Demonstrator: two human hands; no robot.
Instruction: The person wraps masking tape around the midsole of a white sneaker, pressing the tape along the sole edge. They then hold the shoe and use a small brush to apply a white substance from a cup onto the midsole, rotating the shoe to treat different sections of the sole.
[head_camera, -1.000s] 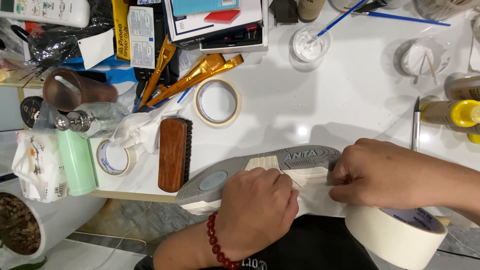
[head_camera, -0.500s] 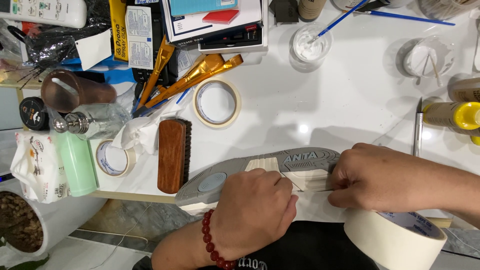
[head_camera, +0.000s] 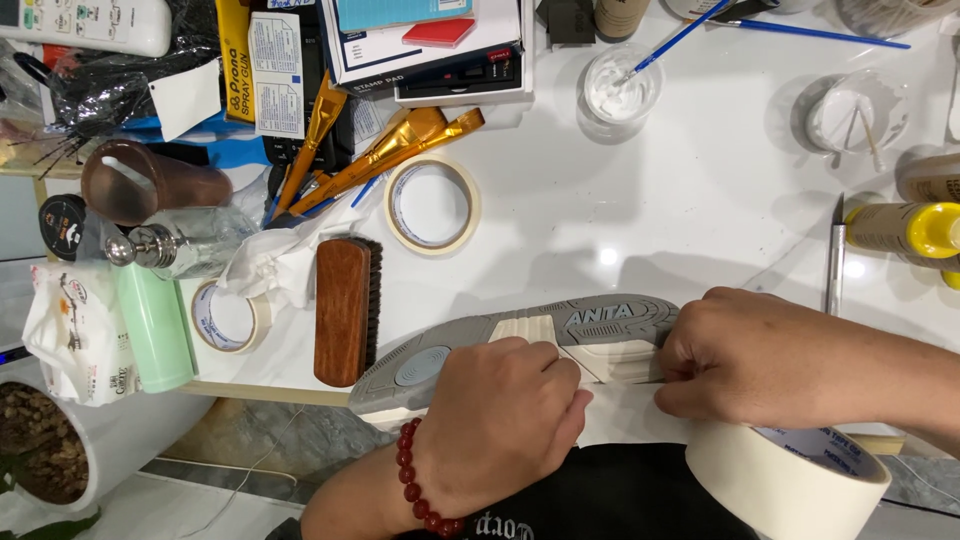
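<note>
A sneaker (head_camera: 600, 325) lies on its side at the table's near edge, its grey and cream sole turned up toward me. My left hand (head_camera: 500, 425), with a red bead bracelet on the wrist, grips the shoe's middle from the near side. My right hand (head_camera: 745, 355) pinches at the sole's heel end, where cream masking tape covers the shoe's side. A big roll of masking tape (head_camera: 790, 480) hangs just below my right wrist.
A wooden brush (head_camera: 343, 310) lies left of the shoe. Two tape rolls (head_camera: 432, 205), (head_camera: 230, 315) sit on the white table. Gold-handled paint brushes (head_camera: 390, 150), a cup of white paste (head_camera: 622, 88), a yellow bottle (head_camera: 905, 230), a green bottle (head_camera: 155, 325) and boxes crowd the back.
Both hands stay on the shoe with only slight finger shifts; the right hand's fingers have pressed a little closer onto the sole's heel end.
</note>
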